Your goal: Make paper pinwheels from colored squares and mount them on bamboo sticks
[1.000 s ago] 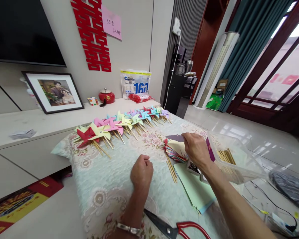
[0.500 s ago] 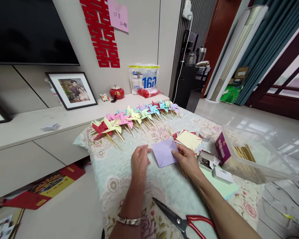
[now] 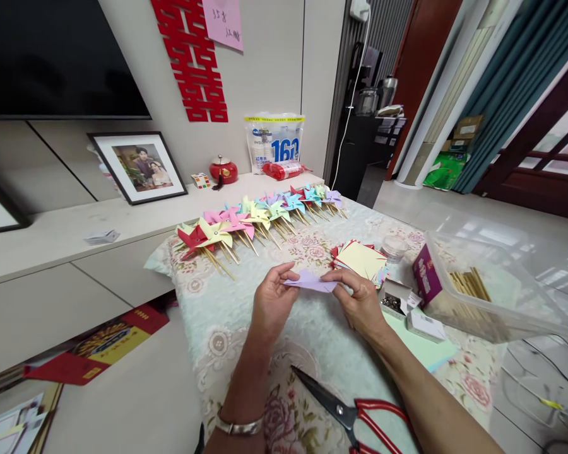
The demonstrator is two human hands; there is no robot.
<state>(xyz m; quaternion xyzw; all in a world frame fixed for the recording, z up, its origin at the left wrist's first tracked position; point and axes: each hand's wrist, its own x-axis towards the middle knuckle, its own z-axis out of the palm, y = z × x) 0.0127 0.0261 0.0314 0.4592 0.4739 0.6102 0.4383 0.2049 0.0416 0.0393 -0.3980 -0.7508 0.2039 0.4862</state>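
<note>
Two hands, left hand (image 3: pixel 272 296) and right hand (image 3: pixel 357 302), pinch a lilac paper square (image 3: pixel 310 283) at mid-frame by opposite edges; light, floppy, easily creased.

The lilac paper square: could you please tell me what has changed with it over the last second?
The right hand lifted the lilac paper square off the stack of coloured paper squares; the left hand opened and pinched it too. The red-handled scissors stayed put.

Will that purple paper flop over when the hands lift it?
Probably a little. The purple paper looks thin and light, so it likely bends easily. The left hand and right hand pinch opposite ends, which probably keeps it flat. It may crease if squeezed.
</note>
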